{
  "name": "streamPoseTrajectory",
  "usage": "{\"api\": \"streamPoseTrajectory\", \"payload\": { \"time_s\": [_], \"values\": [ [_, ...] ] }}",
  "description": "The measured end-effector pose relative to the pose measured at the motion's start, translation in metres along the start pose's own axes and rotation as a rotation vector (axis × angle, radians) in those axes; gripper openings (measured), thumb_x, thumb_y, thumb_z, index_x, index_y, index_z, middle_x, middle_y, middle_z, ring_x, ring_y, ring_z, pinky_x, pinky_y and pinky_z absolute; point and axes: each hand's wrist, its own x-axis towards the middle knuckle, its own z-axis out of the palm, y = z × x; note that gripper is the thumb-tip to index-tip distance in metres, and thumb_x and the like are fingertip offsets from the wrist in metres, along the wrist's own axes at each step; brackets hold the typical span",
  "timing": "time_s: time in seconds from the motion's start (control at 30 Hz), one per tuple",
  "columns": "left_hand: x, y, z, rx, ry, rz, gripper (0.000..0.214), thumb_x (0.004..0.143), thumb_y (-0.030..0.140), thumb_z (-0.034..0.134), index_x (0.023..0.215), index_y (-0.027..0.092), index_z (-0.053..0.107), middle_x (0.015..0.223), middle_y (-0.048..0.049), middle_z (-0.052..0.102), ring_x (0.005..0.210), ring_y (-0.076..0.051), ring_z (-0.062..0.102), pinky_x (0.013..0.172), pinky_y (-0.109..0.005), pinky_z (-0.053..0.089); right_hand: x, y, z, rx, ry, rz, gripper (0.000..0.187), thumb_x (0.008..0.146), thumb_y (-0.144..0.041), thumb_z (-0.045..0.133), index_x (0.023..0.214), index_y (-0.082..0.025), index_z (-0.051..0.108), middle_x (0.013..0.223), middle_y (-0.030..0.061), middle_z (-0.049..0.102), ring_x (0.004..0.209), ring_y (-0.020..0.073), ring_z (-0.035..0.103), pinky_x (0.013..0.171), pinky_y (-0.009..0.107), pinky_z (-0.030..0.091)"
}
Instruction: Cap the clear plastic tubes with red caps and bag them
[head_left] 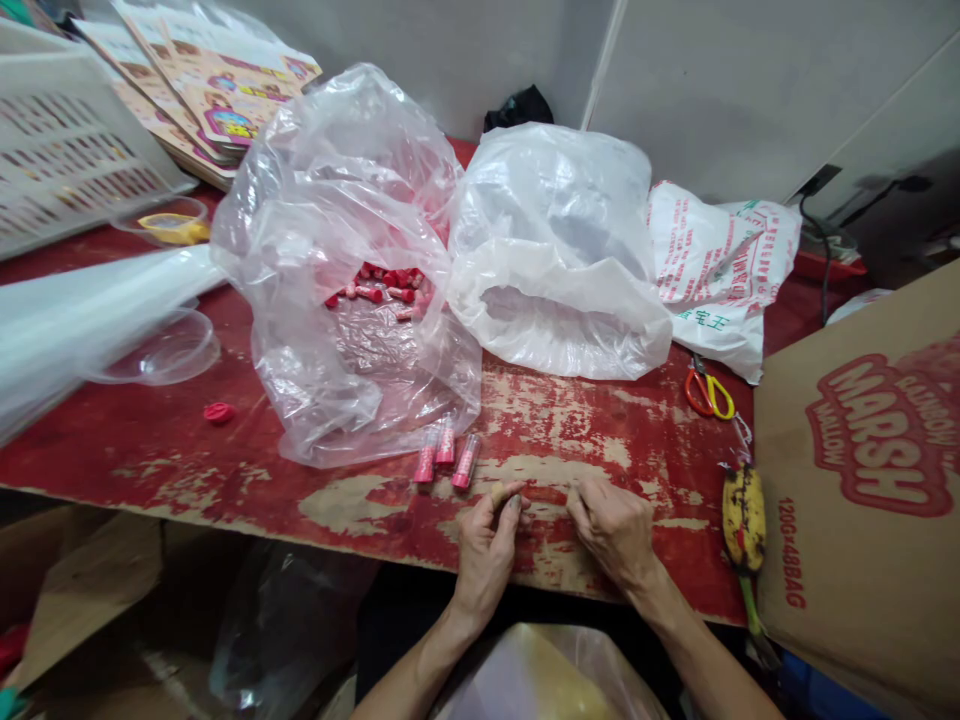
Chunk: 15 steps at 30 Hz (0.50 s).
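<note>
At the table's front edge, my left hand (486,550) has its thumb and forefinger brought together, with a tan wrap on one finger. Whatever may be in that pinch is too small to make out. My right hand (616,532) is closed just to the right, its fingers curled under and its grip hidden. Beyond my left hand stand several small clear tubes with pink lower parts, one of them a pink tube (466,462). Behind them a clear plastic bag (337,210) lies open toward me, with many red and pink small pieces (386,285) inside.
A white plastic bag (555,300) stands behind my hands, beside a printed sack (724,265). Scissors (709,390) and a spotted banana (742,520) lie near a cardboard box (862,450) at right. At left are a red cap (218,412), clear round lids (161,347) and a white basket (60,130).
</note>
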Motion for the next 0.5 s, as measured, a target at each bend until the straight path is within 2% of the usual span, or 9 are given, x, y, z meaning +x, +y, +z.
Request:
{"api": "streamPoseTrajectory", "payload": {
  "time_s": [0.13,0.23,0.3,0.4,0.5],
  "values": [
    [0.0,0.0,0.0,0.008,0.006,0.01,0.027,0.083,0.035,0.055,0.098,0.016,0.066,0.075,-0.0026,0.066,0.063,-0.014,0.062,0.062,-0.025,0.052,-0.002,-0.001,0.003,-0.002,0.054,0.058,0.034,0.088,-0.018,0.046,0.054,-0.019,0.049,0.047,-0.0024,0.048,0.045,0.0092,0.042,0.053,0.025,0.027],
    [0.0,0.0,0.0,0.026,0.003,0.009,0.026,0.083,0.035,0.055,0.097,0.016,0.066,0.074,-0.0027,0.066,0.063,-0.014,0.062,0.061,-0.025,0.052,-0.004,-0.001,0.01,0.126,-0.011,0.083,0.034,0.088,-0.017,0.042,0.054,-0.019,0.05,0.049,-0.0017,0.051,0.045,0.0087,0.043,0.05,0.024,0.026],
    [0.0,-0.001,0.0,0.033,0.0,0.008,0.026,0.084,0.035,0.054,0.097,0.016,0.066,0.074,-0.0028,0.066,0.063,-0.014,0.062,0.062,-0.025,0.052,-0.004,0.002,0.011,0.317,-0.077,0.252,0.031,0.088,-0.023,0.044,0.058,-0.018,0.053,0.051,-0.0023,0.053,0.046,0.0086,0.045,0.05,0.022,0.029],
    [0.0,-0.001,-0.001,0.033,-0.009,0.008,0.027,0.084,0.035,0.054,0.099,0.016,0.066,0.076,-0.0031,0.066,0.064,-0.014,0.062,0.062,-0.025,0.052,-0.002,0.007,0.003,0.665,-0.103,0.622,0.031,0.087,-0.035,0.049,0.062,-0.018,0.053,0.053,-0.004,0.05,0.048,0.0093,0.045,0.049,0.02,0.033],
    [-0.001,0.0,-0.001,0.056,-0.018,0.011,0.027,0.085,0.035,0.054,0.1,0.017,0.066,0.079,-0.0039,0.067,0.066,-0.014,0.063,0.063,-0.025,0.052,-0.002,0.009,-0.002,0.913,-0.075,0.821,0.031,0.084,-0.044,0.053,0.065,-0.019,0.053,0.054,-0.0052,0.046,0.048,0.0092,0.04,0.046,0.021,0.033]
  ]
}}
